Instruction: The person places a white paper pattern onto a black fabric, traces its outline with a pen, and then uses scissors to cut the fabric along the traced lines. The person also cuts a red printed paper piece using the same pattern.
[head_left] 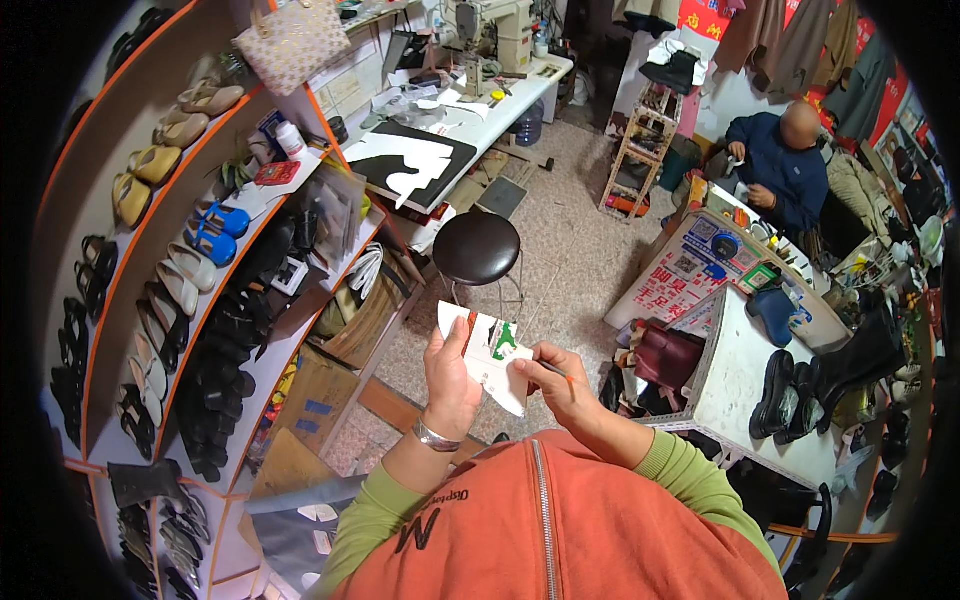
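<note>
In front of my chest I hold a white cut-out card piece (484, 373) with curved edges and patches of green and red print. My left hand (452, 378) grips it along its left side, thumb lying on top. My right hand (562, 388) is closed around a slim pen-like stick (550, 368) with an orange part, and its fingertips touch the right edge of the card. The stick's tip is too small to make out clearly.
A round black stool (477, 248) stands just ahead. Shoe shelves (245, 95) curve along my left. A workbench (520, 98) with a sewing machine (500, 35) is beyond. At right, a white-topped table (735, 375) bears black shoes; a person (785, 170) sits behind a counter.
</note>
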